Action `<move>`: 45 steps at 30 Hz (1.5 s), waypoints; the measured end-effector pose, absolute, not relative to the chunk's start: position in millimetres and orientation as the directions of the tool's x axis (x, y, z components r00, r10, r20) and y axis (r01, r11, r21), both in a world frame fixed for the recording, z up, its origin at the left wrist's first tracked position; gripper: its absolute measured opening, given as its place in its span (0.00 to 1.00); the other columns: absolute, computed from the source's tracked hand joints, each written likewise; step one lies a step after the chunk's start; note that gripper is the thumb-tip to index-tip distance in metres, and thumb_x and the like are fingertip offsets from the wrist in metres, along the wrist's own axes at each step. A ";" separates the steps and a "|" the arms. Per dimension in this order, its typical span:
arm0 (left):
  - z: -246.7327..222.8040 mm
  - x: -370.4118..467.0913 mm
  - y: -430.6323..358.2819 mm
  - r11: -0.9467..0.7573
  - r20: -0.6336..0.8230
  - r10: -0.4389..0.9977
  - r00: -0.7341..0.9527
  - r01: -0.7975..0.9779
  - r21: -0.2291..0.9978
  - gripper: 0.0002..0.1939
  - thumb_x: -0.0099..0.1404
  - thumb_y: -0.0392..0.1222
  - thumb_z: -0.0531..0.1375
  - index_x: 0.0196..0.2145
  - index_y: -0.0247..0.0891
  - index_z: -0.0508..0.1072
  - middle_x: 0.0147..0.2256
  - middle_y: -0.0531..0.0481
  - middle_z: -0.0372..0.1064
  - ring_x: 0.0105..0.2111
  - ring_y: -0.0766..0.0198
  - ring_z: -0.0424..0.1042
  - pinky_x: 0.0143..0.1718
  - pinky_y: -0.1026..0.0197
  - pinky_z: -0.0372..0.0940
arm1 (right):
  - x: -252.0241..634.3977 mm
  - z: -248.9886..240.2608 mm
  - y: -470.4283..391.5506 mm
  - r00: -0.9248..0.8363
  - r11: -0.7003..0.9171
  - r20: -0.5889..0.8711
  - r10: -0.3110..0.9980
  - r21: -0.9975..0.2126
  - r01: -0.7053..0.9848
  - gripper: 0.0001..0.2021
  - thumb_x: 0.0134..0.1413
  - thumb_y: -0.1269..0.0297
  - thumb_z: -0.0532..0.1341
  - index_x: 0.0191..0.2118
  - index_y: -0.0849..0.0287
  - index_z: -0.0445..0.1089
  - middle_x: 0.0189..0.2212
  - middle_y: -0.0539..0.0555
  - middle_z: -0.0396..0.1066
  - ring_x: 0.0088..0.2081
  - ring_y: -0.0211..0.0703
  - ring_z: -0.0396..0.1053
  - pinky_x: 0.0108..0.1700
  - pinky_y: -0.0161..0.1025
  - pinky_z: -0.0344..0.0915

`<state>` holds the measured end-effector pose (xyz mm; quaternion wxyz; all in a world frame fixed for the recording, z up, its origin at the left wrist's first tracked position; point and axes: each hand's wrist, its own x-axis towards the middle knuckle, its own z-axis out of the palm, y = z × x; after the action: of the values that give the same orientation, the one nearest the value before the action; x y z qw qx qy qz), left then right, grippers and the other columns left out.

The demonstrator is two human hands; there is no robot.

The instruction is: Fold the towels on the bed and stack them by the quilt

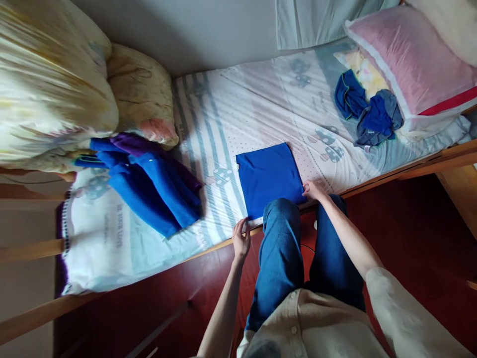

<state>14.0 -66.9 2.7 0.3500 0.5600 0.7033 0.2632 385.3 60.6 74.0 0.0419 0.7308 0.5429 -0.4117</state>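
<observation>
folded garment [270, 174]: smooth matt cloth | bed rail [447, 160]: wood | floor [204, 278]: glossy

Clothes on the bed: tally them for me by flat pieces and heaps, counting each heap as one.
Flat pieces: 1, the flat blue garment, with the left hand and right hand at its near corners
Heaps: 2, the blue-and-purple heap on the left and the blue-and-grey heap by the pink cushion
Total: 3

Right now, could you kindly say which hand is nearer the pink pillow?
Right: in view, the right hand is left of and below the pink pillow, the left hand farther left and lower.
</observation>
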 end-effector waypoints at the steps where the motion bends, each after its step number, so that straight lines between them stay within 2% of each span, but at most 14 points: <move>1: 5.2 14.6 -62.7 0.281 -0.231 0.960 -0.160 0.592 0.756 0.23 0.73 0.54 0.53 0.58 0.42 0.75 0.55 0.39 0.76 0.61 0.47 0.70 0.65 0.45 0.64 | 383.5 73.9 61.8 0.087 -0.418 -0.657 0.749 -0.367 0.831 0.21 0.55 0.71 0.73 0.55 0.59 0.76 0.40 0.53 0.83 0.45 0.42 0.79 0.45 0.31 0.67; 7: 6.1 17.2 -34.2 0.437 -0.343 0.899 -0.271 0.531 0.726 0.22 0.65 0.57 0.60 0.50 0.40 0.76 0.39 0.42 0.80 0.42 0.50 0.79 0.45 0.53 0.72 | 381.9 72.7 61.4 0.142 -0.418 -0.682 0.717 -0.259 0.871 0.14 0.53 0.71 0.74 0.46 0.58 0.80 0.43 0.56 0.81 0.45 0.45 0.78 0.43 0.32 0.67; 12: -3.5 13.1 -30.0 0.447 -0.363 0.895 -0.260 0.530 0.721 0.15 0.62 0.51 0.62 0.44 0.42 0.72 0.33 0.49 0.79 0.34 0.58 0.78 0.41 0.57 0.72 | 386.0 68.0 58.8 0.166 -0.414 -0.661 0.732 -0.238 0.879 0.14 0.53 0.70 0.74 0.46 0.58 0.78 0.46 0.59 0.80 0.50 0.50 0.78 0.45 0.35 0.69; 15: -6.1 12.2 -32.4 0.379 -0.302 0.925 -0.229 0.582 0.719 0.13 0.63 0.49 0.60 0.44 0.43 0.71 0.33 0.51 0.77 0.34 0.59 0.76 0.42 0.57 0.71 | 386.4 60.4 62.5 0.124 -0.387 -0.627 0.769 -0.302 0.871 0.13 0.54 0.71 0.72 0.46 0.59 0.78 0.45 0.59 0.81 0.50 0.50 0.78 0.48 0.37 0.71; 20: -6.8 25.2 -13.8 0.292 -0.152 0.956 -0.252 0.735 0.612 0.09 0.67 0.47 0.55 0.40 0.43 0.72 0.30 0.48 0.73 0.39 0.53 0.74 0.46 0.52 0.68 | 382.9 44.6 75.6 0.087 -0.362 -0.465 0.881 -0.543 0.758 0.12 0.60 0.73 0.66 0.49 0.59 0.77 0.44 0.57 0.82 0.48 0.46 0.80 0.54 0.41 0.72; 26: -17.3 41.5 23.0 0.315 -0.083 0.946 -0.314 0.827 0.466 0.14 0.73 0.46 0.48 0.37 0.40 0.71 0.36 0.39 0.76 0.43 0.48 0.74 0.50 0.47 0.63 | 379.0 24.1 105.0 0.094 -0.283 -0.296 0.951 -0.700 0.655 0.10 0.60 0.72 0.63 0.45 0.58 0.79 0.42 0.55 0.82 0.46 0.46 0.80 0.55 0.43 0.73; 31: -26.5 42.4 21.8 0.283 -0.043 0.955 -0.295 0.854 0.437 0.15 0.74 0.45 0.47 0.39 0.38 0.71 0.37 0.37 0.76 0.44 0.46 0.73 0.52 0.46 0.60 | 375.3 9.6 143.5 0.117 -0.224 -0.200 0.973 -0.675 0.703 0.11 0.63 0.71 0.60 0.45 0.58 0.79 0.42 0.56 0.82 0.45 0.47 0.78 0.56 0.44 0.72; 39: -23.4 44.7 19.8 0.275 -0.049 0.957 -0.285 0.842 0.465 0.12 0.72 0.42 0.49 0.40 0.39 0.71 0.39 0.37 0.77 0.43 0.46 0.72 0.51 0.45 0.59 | 377.3 2.5 154.9 0.057 -0.117 -0.120 0.991 -0.587 0.801 0.13 0.66 0.72 0.56 0.50 0.59 0.74 0.48 0.60 0.79 0.49 0.49 0.75 0.57 0.45 0.69; 42: -20.4 45.8 19.9 0.274 -0.051 0.957 -0.285 0.838 0.471 0.12 0.71 0.41 0.49 0.40 0.38 0.72 0.38 0.38 0.76 0.42 0.45 0.72 0.50 0.45 0.59 | 374.2 0.9 153.6 0.098 -0.142 -0.109 0.989 -0.549 0.824 0.13 0.67 0.71 0.55 0.52 0.59 0.73 0.49 0.61 0.78 0.51 0.50 0.74 0.57 0.44 0.68; 45: -17.7 46.9 19.8 0.272 -0.051 0.958 -0.282 0.837 0.475 0.12 0.71 0.42 0.50 0.40 0.38 0.72 0.36 0.38 0.75 0.41 0.45 0.71 0.50 0.45 0.59 | 371.0 0.0 158.3 0.173 -0.219 -0.137 0.975 -0.522 0.825 0.12 0.67 0.69 0.57 0.50 0.60 0.74 0.47 0.61 0.79 0.51 0.50 0.74 0.58 0.45 0.68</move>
<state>46.9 19.8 -17.7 0.1668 0.5754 0.7799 0.1815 371.0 158.3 0.0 -0.1669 0.7473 0.6022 -0.2260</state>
